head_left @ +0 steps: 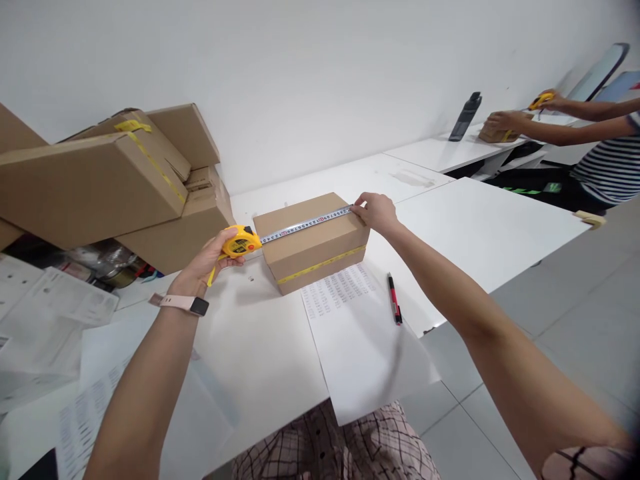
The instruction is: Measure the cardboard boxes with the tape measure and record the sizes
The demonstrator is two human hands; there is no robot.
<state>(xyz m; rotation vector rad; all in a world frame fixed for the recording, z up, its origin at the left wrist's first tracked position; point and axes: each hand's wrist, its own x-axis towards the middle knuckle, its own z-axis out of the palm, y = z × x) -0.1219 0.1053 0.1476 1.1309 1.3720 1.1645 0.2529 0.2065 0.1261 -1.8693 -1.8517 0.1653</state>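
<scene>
A closed brown cardboard box (320, 240) sits on the white table in front of me, with yellow tape printed with marks along its near side. My left hand (213, 257) grips the yellow case of a tape measure (242, 241) at the box's left end. The metal blade (305, 225) stretches across the box top. At the right end, my right hand (376, 212) pinches the blade's tip against the box edge. Partly under the box lies a printed sheet (345, 293), and a red and black pen (394, 300) rests on paper to its right.
Several cardboard boxes (95, 190) are piled at the left against the wall. Loose papers (90, 407) lie at the lower left. Farther right, a dark bottle (465, 117) stands near a co-worker's hands (507, 122), which hold a small box and a yellow tape measure.
</scene>
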